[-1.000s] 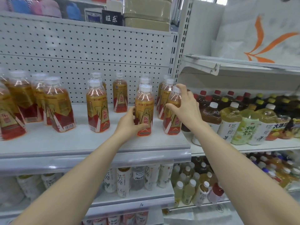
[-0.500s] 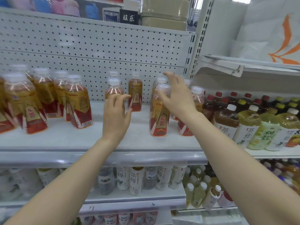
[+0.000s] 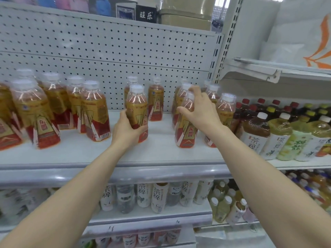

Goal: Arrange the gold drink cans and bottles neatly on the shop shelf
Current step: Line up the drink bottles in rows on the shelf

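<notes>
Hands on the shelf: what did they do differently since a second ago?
The left hand let go of the front gold-labelled plastic bottle on the right, swung left and now grips the middle gold-labelled plastic bottle. The right hand moved over and holds that released bottle. The other bottles and the white metal shelf stayed put.

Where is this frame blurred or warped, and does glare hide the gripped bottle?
Head view: gold bottles at far left smear with motion blur; shelf edge bows from wide-angle distortion; small highlights glint on the centre bottle in the left hand's grip, label visible.
</notes>
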The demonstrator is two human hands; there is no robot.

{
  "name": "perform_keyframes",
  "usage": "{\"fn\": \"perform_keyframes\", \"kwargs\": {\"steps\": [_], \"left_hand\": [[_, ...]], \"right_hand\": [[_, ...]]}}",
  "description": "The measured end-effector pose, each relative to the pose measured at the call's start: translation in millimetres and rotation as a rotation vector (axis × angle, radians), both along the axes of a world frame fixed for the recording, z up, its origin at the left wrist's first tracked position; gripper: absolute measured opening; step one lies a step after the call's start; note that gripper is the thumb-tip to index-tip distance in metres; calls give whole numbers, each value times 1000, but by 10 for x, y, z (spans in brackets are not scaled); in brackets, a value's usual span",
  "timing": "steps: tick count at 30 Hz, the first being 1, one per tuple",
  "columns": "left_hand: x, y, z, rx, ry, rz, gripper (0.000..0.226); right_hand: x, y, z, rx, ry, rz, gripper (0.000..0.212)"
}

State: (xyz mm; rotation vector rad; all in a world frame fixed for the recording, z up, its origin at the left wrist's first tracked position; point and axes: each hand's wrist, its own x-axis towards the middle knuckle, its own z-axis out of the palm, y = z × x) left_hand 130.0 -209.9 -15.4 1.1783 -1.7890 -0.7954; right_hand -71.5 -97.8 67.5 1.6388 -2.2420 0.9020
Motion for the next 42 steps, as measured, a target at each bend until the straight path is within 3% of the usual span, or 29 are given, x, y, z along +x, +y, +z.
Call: {"fn": "perform_keyframes", "kwargs": {"steps": [7, 10, 15, 18, 21, 25, 32, 37, 42], "left_hand": [[105, 15, -3, -35, 3, -80, 82], [178, -12, 5, -59, -28, -86, 81], [337, -127, 9, -69, -86, -77, 76], [418, -208, 6, -72, -112, -104, 75], [465, -238, -23, -71, -117, -179, 80], [480, -290, -54, -60, -82, -255, 82], [375, -301, -30, -126, -94, -372, 87], [265, -443, 60, -179, -127, -259, 85], [76, -623, 209, -189, -34, -121, 81]], "right_hand": [[15, -23, 30, 31, 6, -39, 57], [49, -51, 118, 31, 98, -114, 56], [406, -268, 360, -246, 265, -93, 45], [710, -510, 286, -234, 78, 13, 47], [998, -689, 75, -200, -183, 184, 66], [1274, -871, -143, -118, -197, 252, 83], [1075, -884, -18, -52, -92, 126, 71], [770, -895, 87, 14, -61, -41, 80], [763, -980, 68, 23, -2, -141, 88]]}}
